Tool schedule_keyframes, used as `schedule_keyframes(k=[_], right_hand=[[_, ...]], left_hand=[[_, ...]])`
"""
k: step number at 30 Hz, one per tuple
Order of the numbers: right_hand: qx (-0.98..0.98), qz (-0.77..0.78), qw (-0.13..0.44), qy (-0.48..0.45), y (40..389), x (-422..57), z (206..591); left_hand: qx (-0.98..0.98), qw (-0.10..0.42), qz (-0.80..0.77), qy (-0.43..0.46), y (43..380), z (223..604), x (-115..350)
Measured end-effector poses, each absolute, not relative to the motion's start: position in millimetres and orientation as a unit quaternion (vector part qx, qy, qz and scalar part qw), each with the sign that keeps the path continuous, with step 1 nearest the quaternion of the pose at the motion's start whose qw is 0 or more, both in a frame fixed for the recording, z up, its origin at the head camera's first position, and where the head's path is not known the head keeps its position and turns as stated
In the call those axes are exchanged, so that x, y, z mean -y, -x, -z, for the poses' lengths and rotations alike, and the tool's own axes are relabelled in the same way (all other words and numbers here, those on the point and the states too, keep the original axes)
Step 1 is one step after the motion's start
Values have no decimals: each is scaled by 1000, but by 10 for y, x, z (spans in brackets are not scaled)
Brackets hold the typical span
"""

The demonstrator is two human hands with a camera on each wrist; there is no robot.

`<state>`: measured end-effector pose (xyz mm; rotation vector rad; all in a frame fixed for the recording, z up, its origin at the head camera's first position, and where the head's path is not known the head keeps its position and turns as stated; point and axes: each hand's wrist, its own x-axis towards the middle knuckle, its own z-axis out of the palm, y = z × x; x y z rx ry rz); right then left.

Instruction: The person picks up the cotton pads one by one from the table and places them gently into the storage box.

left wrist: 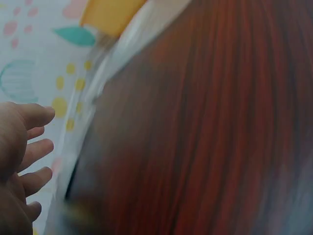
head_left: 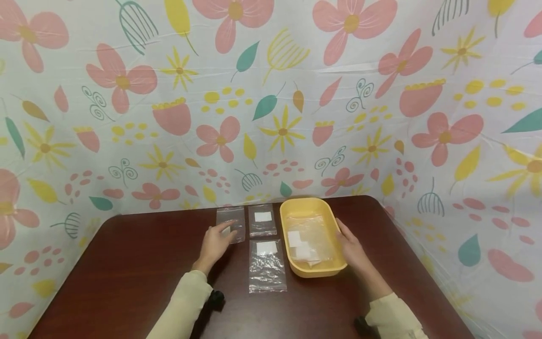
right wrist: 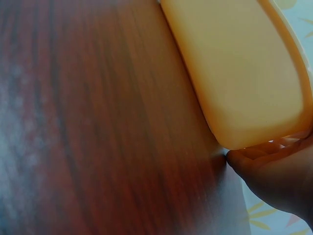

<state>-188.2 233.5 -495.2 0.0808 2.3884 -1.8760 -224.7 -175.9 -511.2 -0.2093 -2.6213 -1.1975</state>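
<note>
Yellow tray was gripped at three o'clock by right hand.
Zip bag was overlapped by loose-fingered left hand.

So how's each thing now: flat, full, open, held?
Yellow tray: held, loaded.
Bags in tray: overlapping.
Left bag: flat, partly hidden.
Back middle bag: flat.
Front bag: flat, wrinkled.
All bags: can't tell if sealed.
Left hand: fingers outstretched, over left bag.
Right hand: gripping tray.
</note>
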Motion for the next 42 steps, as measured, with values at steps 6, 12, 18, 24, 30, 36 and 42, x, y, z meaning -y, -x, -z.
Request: schedule_keyframes(k=[6, 12, 18, 24, 30, 36, 42], right_hand=[[-790, 610, 51, -31, 1884, -2336, 4956], [-792, 607, 50, -29, 1892, -2339, 4965], [-791, 609, 48, -34, 1885, -2333, 4959], [-796, 603, 45, -35, 1886, -2327, 4948], [-793, 606, 45, -35, 1899, -2337, 4954], [-787, 614, 50, -34, 1907, -2337, 4961], [-787, 615, 49, -35, 1907, -2336, 4966]], left_hand=[[910, 86, 404, 35, 2240, 5158, 1956], [912, 86, 398, 42, 2258, 5209, 1973], [915, 80, 394, 49, 2282, 5245, 1933], [919, 77, 384, 47, 2298, 5261, 1933], [920, 76, 381, 51, 2296, 5243, 1937], [922, 77, 376, 54, 2295, 5236, 1941], [916, 72, 392, 57, 2286, 5243, 1949]])
